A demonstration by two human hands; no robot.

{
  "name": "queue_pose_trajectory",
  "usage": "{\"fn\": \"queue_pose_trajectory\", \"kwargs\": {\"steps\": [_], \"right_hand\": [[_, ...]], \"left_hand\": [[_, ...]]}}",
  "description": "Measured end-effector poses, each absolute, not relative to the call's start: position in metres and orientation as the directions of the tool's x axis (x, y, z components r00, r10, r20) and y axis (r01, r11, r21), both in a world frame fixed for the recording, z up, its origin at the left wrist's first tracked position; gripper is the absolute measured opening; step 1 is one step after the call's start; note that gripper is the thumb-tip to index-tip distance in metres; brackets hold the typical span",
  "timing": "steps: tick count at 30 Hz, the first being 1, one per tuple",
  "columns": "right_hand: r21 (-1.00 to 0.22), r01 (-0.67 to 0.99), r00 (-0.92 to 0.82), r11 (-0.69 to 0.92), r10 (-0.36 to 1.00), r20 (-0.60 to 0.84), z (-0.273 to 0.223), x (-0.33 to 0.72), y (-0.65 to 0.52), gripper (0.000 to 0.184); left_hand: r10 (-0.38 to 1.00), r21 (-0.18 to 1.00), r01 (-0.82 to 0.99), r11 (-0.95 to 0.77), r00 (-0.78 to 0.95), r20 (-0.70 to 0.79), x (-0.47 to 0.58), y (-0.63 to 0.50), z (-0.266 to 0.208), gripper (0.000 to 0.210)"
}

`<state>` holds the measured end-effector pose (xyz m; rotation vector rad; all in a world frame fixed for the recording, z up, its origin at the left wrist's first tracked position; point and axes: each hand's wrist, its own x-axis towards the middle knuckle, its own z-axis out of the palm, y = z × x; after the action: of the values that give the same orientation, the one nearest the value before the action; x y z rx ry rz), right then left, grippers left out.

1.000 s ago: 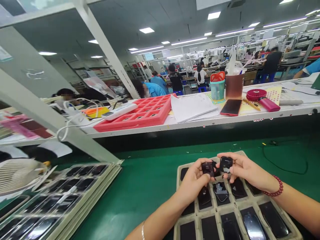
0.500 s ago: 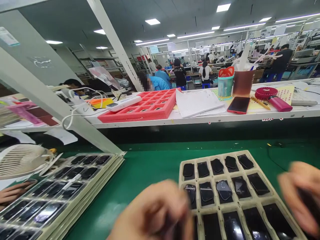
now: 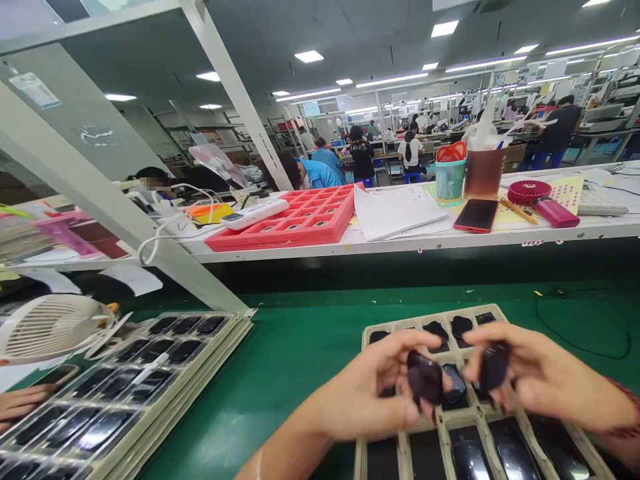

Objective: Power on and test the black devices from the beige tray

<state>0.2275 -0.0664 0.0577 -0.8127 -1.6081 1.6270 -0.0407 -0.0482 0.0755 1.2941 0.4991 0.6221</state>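
My left hand (image 3: 370, 387) holds a small dark rounded-square piece, like a smartwatch body (image 3: 425, 377), between thumb and fingers. A second dark watch-like piece (image 3: 494, 365) is pinched in my right hand (image 3: 540, 377), facing the first across a small gap. Both hands are over a beige compartment tray (image 3: 404, 453), partly covering its upper rows. Black pieces lie in its compartments, and larger glossy dark panels (image 3: 470, 457) fill the nearest row. Slight blur hides the fine detail of the held pieces.
At left stands a stack of trays (image 3: 200, 380) with dark pieces under clear covers. Another person's hand (image 3: 25, 403) is beside it, near a white fan (image 3: 50, 327). A shelf behind bears a red foam tray (image 3: 320, 233), papers (image 3: 395, 213), a phone (image 3: 477, 215) and cups.
Both hands have come inward over the tray, the left up and rightward, the right leftward. The dark pieces in them now show clearly. The view has shifted slightly.
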Motion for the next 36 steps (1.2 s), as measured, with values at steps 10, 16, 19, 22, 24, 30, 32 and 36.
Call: {"fn": "queue_pose_trajectory", "kwargs": {"steps": [10,16,19,22,24,30,32,36], "right_hand": [[-0.998,0.028,-0.437,0.062,0.898,0.044,0.030,0.210,-0.025,0.030],[-0.996,0.069,-0.432,0.051,0.902,0.016,0.031,0.207,-0.026,0.031],[-0.995,0.085,-0.448,0.044,0.894,0.001,0.030,0.208,-0.026,0.032],[-0.993,0.100,-0.462,0.058,0.887,0.005,0.030,0.208,-0.026,0.033],[-0.991,0.103,-0.467,0.088,0.884,0.030,0.030,0.208,-0.027,0.037],[-0.997,-0.031,-0.430,0.066,0.900,0.073,0.026,0.210,-0.024,0.053],[-0.996,-0.092,-0.428,-0.005,0.903,0.035,0.025,0.212,-0.021,0.054],[-0.986,-0.120,-0.433,-0.118,0.900,-0.055,0.023,0.215,-0.014,0.054]], "left_hand": [[0.867,0.986,-0.087,0.139,0.492,-0.079,0.003,-0.012,0.030,0.036],[0.880,0.988,-0.097,0.120,0.470,-0.061,0.005,-0.012,0.030,0.034],[0.885,0.990,-0.089,0.108,0.463,-0.055,0.006,-0.013,0.031,0.032],[0.891,0.992,-0.073,0.101,0.451,-0.057,0.006,-0.015,0.032,0.031],[0.897,0.993,-0.072,0.094,0.438,-0.053,0.006,-0.015,0.032,0.031],[0.907,0.987,-0.114,0.116,0.417,-0.058,0.002,-0.011,0.029,0.050],[0.900,0.982,-0.132,0.137,0.432,-0.067,0.001,-0.009,0.027,0.055],[0.868,0.972,-0.168,0.165,0.492,-0.063,-0.002,-0.005,0.021,0.060]]}}
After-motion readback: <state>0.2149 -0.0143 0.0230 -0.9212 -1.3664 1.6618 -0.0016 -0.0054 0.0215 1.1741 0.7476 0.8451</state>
